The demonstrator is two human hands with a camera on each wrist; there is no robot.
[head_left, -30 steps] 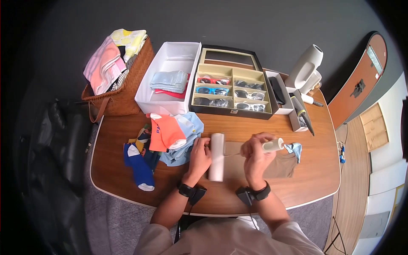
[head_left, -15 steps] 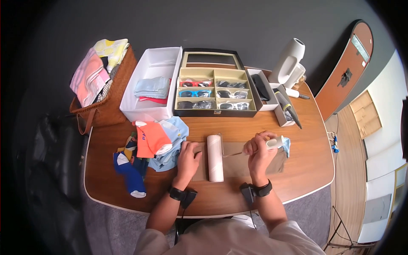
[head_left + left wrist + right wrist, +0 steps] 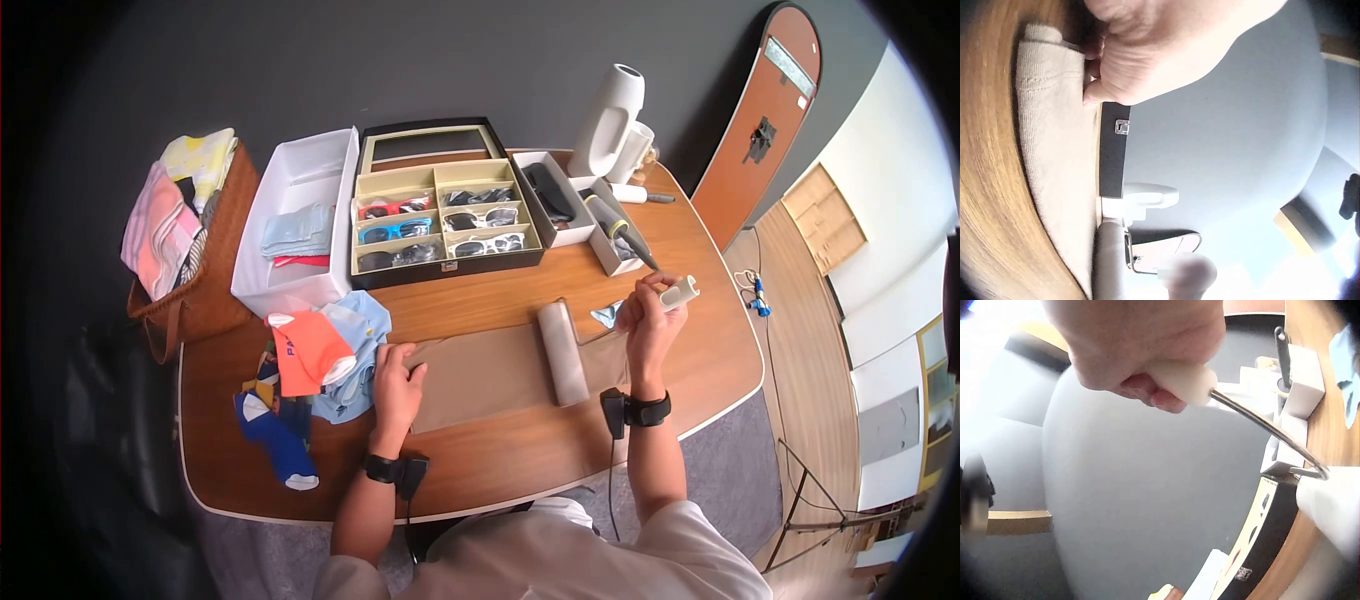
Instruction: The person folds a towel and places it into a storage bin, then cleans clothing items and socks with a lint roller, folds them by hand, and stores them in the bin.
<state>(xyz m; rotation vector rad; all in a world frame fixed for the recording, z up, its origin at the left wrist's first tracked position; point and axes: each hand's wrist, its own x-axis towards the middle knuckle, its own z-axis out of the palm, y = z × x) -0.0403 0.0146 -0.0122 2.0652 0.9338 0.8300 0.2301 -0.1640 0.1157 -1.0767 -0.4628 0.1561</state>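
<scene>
My right hand (image 3: 652, 325) grips the pale handle of a lint roller (image 3: 564, 355). A bent metal rod (image 3: 1263, 422) joins the handle to the white roll. That roll lies across a long brown sock (image 3: 475, 372), toward its right part. The sock is flat on the table, with ribbing and a stitched seam visible in the left wrist view, and a light blue end (image 3: 606, 314) to the right. At the sock's left end my left hand (image 3: 397, 393) rests with its fingertips on the fabric's edge. Beside it is a pile with an orange garment (image 3: 308, 355).
A blue-and-white sock (image 3: 275, 440) is in the pile. Along the back stand a brown basket (image 3: 215, 260) of clothes, a white bin (image 3: 290, 165), an open sunglasses case (image 3: 450, 267), small white boxes (image 3: 570, 236) and a white vase-like object (image 3: 608, 120).
The roller has travelled rightward along the sock, uncovering its left and middle parts. My right hand moved right with the handle. My left hand stays at the left end. The head view has shifted.
</scene>
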